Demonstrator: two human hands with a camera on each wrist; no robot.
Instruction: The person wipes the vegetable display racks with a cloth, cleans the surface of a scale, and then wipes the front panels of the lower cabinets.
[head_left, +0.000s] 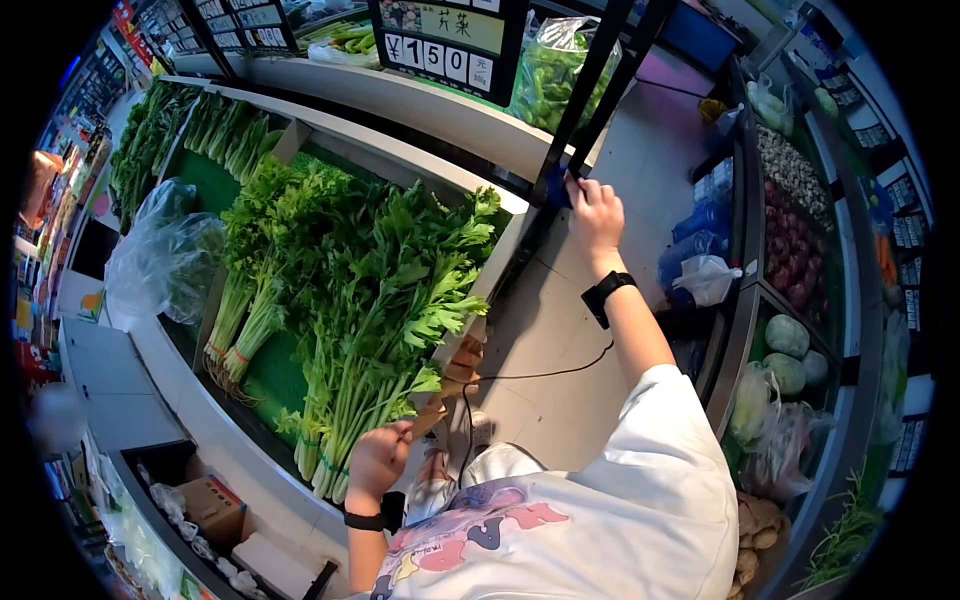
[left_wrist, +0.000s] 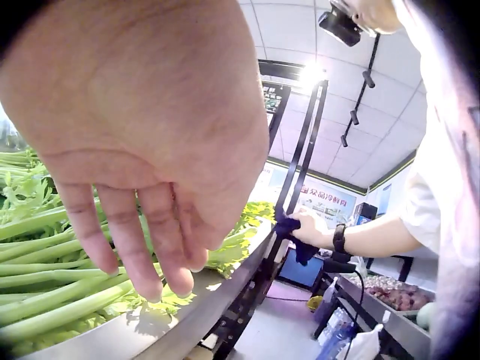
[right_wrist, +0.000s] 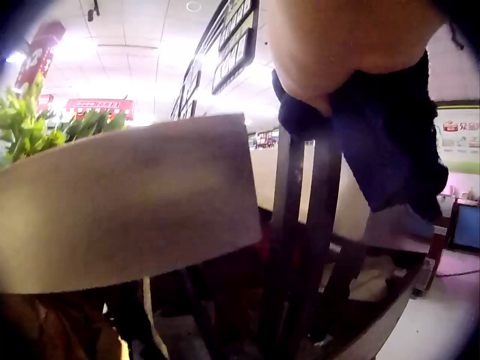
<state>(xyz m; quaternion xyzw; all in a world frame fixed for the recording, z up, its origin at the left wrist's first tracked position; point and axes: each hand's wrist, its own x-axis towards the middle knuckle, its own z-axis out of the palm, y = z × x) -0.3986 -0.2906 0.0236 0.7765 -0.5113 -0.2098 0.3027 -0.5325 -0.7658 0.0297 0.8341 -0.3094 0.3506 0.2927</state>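
Observation:
My right hand grips a dark blue cloth against a pair of dark upright posts at the corner of the vegetable stand. In the right wrist view the cloth wraps over the posts, and most of the fingers are hidden behind it. My left hand is beside the near edge of the stand, by the stalk ends of the celery. Seen from the left wrist, its fingers hang loosely and hold nothing. The leafy celery bunches lie on green matting, some tied with bands near the base.
A price sign hangs above the stand's far side. Left of the celery is a clear plastic bag. A thin black cable crosses the tiled floor. Along the right runs another stand with red onions and round pale-green vegetables.

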